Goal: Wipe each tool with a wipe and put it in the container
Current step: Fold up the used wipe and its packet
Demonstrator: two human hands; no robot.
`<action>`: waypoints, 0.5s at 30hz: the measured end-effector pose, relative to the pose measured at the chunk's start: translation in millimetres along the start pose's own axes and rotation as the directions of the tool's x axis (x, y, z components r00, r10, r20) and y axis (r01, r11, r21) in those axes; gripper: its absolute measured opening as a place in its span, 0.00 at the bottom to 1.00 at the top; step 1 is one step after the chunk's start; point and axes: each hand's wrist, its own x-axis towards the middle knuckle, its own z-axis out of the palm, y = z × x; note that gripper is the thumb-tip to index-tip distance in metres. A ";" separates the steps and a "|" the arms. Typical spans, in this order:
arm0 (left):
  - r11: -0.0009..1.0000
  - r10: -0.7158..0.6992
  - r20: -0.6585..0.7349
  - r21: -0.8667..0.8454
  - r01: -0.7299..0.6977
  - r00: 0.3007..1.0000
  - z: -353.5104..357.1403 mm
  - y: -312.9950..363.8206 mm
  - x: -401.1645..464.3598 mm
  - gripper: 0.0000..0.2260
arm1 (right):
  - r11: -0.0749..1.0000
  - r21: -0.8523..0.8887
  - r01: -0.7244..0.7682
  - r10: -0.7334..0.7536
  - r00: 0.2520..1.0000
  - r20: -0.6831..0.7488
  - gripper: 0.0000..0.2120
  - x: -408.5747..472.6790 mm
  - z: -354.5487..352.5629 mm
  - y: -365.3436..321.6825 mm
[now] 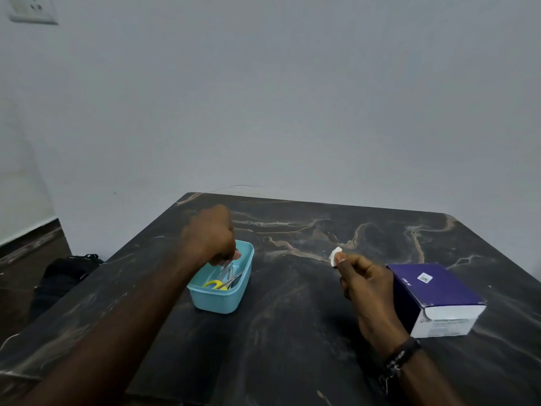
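A light blue plastic container (234,297) stands on the dark marble table, left of centre. Inside it lie yellow-handled scissors (215,284) and other metal tools. My left hand (209,235) hovers over the container's far end, its fingers pinched on a thin metal tool (227,269) whose tip points down into the container. To the right, my right hand (364,284) is raised above the table and pinches a small folded white wipe (335,256) between thumb and forefinger.
A purple and white box (436,300) rests on the table just right of my right hand. The table's left edge drops to a floor with a black bag (64,273). A grey wall rises behind the table.
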 end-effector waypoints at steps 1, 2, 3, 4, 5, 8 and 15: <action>1.000 -0.019 0.003 0.015 0.019 1.000 6.9 -2.2 4.2 0.08 | 1.000 0.006 -0.003 0.003 1.000 0.005 0.07 -0.6 -0.6 -0.7; 0.999 -0.041 0.009 0.020 0.041 0.999 13.4 -4.3 7.8 0.08 | 1.000 0.011 -0.009 0.009 1.000 0.014 0.07 -1.2 -1.2 -1.5; 0.998 -0.060 0.014 0.028 0.059 0.998 19.1 -5.6 10.5 0.07 | 1.000 0.016 -0.018 0.017 1.000 0.023 0.07 -1.7 -1.6 -2.1; 0.997 -0.068 0.015 0.046 0.067 0.998 23.6 -6.5 11.9 0.08 | 0.999 0.020 -0.026 0.026 0.999 0.031 0.07 -2.3 -1.7 -2.7; 0.995 -0.068 0.007 0.078 0.067 0.998 27.4 -6.8 13.2 0.08 | 0.999 0.020 -0.032 0.031 0.999 0.035 0.07 -2.7 -1.9 -3.0; 0.975 -0.048 -0.048 0.216 0.058 0.998 33.3 -6.6 13.7 0.14 | 0.999 0.002 -0.032 0.032 0.999 0.041 0.06 -3.6 -1.7 -1.9; 0.965 0.224 -0.337 0.211 -0.159 0.914 31.8 26.1 -1.4 0.06 | 0.997 0.083 0.002 -0.001 1.000 -0.017 0.09 -1.9 -2.3 -3.1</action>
